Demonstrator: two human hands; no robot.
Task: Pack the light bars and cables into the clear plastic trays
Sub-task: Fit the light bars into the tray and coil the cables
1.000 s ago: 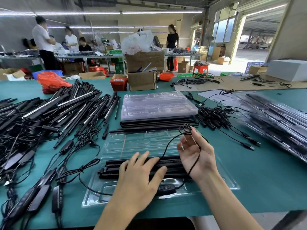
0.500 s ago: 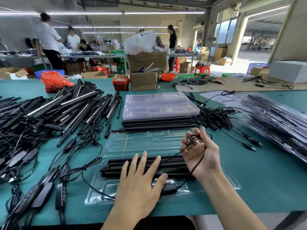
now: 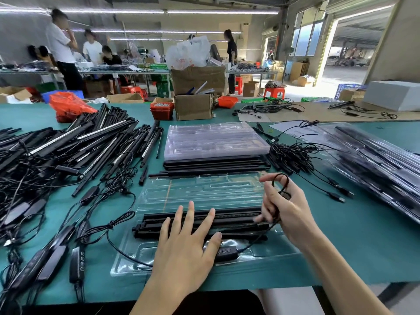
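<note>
Light bars [image 3: 227, 220] lie across the clear tray [image 3: 204, 192] at lower centre of the green surface [image 3: 352, 235] — the left hand [image 3: 188, 244] rests on them, fingers spread flat. Right hand [image 3: 286, 210] pinches a looped black cable [image 3: 280, 185] — just right of the bars.

A green desk [image 3: 354, 237] carries everything. An open clear tray [image 3: 204, 192] lies at its near edge and serves as landmark. Just behind the tray lie black bars [image 3: 213, 165], and behind those a stack of clear trays [image 3: 213, 139]. Left of the tray sprawls a heap of light bars [image 3: 75, 144] tangled with cables, with controllers [image 3: 52, 262] nearer the edge. Right of the tray lies a cable bundle [image 3: 295, 155], and farther right packed trays [image 3: 375, 160]. Far behind the tray stand a cardboard box [image 3: 193, 106], a red bin [image 3: 161, 110] and an orange bag [image 3: 68, 105].
</note>
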